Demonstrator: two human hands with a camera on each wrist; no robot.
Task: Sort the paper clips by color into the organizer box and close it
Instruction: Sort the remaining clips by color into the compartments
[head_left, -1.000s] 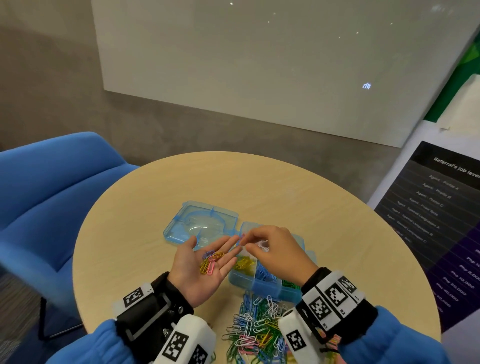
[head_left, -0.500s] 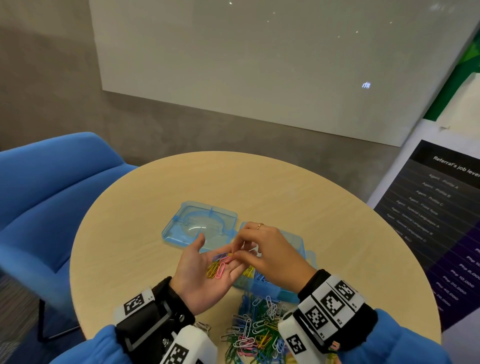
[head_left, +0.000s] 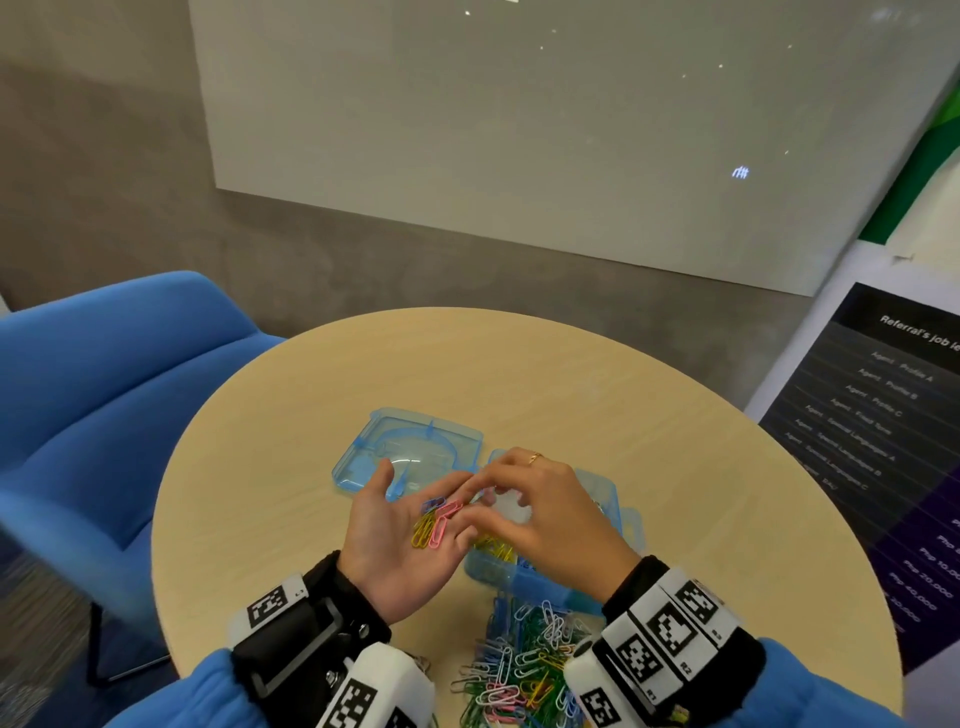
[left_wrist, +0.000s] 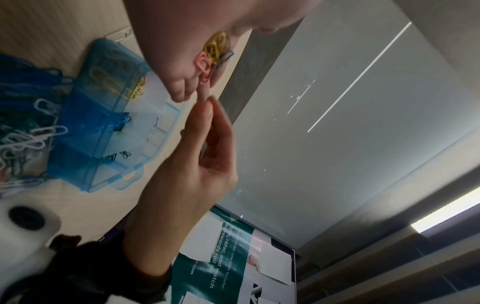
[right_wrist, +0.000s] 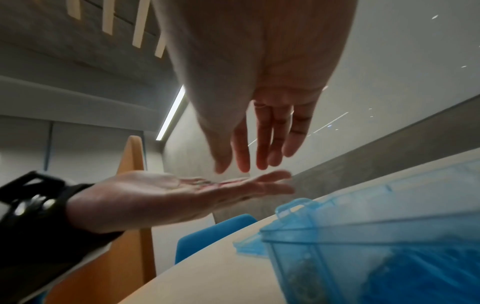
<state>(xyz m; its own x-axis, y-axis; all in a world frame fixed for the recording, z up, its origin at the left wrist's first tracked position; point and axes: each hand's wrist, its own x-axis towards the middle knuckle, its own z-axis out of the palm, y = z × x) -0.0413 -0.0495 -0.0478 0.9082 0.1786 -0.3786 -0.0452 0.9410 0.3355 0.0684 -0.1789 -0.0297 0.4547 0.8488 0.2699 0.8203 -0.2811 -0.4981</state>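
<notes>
two hands meet above the open box (head_left: 621, 512) on the round table (head_left: 291, 488). the left hand (head_left: 400, 540) lies palm up, fingers spread flat, carrying a few clips (head_left: 434, 522): yellow, pink and one blue. the right hand (head_left: 545, 512) reaches over it, thumb and forefinger drawn together at the tip of the pink clip (left_wrist: 203, 66); whether they already pinch it cannot be told, as the right wrist view shows the fingertips (right_wrist: 244, 164) just above the palm. the lid (head_left: 410, 449) lies open beside the box, to its left. yellow clips (head_left: 493, 545) sit in the near-left compartment; blue and dark ones show in others. the unsorted pile (head_left: 519, 670) lies on the table between the wrists, touching the near wall of the box.

handling, as a judgement: a clip is very light, stiff coated wire, smooth and prone to slip; loops tangle, so one lifted clip may drag a neighbour. best taken at one rounded end, pinched flat between two fingertips, and lifted along its length.

change: a second ago the right hand was over the box, apart from the left palm; half a second ago it had come to the palm; now it is closed in on the pink clip, and the clips in the palm lie much as they did.
</notes>
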